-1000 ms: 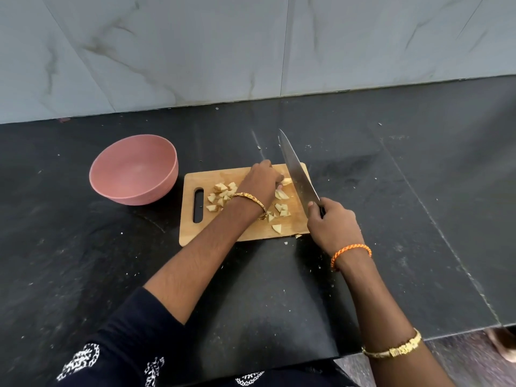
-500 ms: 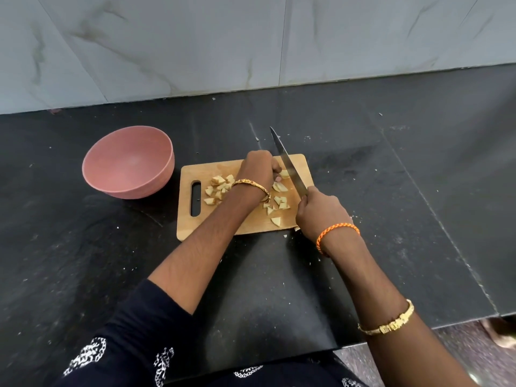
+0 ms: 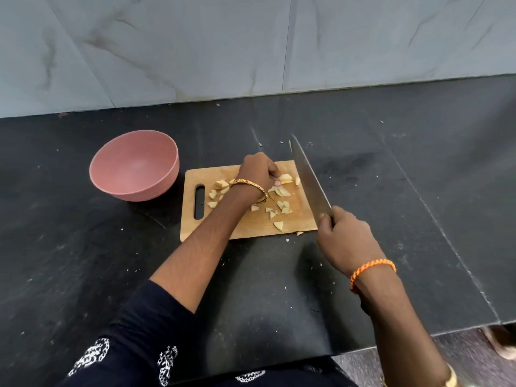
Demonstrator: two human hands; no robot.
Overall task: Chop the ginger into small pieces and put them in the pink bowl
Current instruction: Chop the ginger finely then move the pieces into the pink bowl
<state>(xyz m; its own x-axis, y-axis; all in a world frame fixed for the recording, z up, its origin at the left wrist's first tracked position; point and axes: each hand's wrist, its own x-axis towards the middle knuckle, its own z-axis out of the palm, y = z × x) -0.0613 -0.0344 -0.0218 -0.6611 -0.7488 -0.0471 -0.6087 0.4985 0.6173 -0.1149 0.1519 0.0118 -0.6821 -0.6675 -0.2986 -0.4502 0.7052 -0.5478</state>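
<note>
Left hand (image 3: 258, 170) grip curled, pinning ginger slice (image 3: 285, 178) on board (image 3: 245, 227). Right hand (image 3: 346, 238) grip closed round knife (image 3: 308, 177), blade raised beside slice. Advice: tuck fingertips, chop straight down. Cut pieces (image 3: 280, 209) scattered on board; pink bowl (image 3: 135, 166) empty, left of it.

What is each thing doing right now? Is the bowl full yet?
Pink bowl: upright, empty, left of the board.
Cutting board: flat on the black counter.
Ginger pieces: cut, scattered on the board.
Ginger chunk: held by the left hand.
Knife: raised over the board's right edge, gripped by the right hand.
</note>
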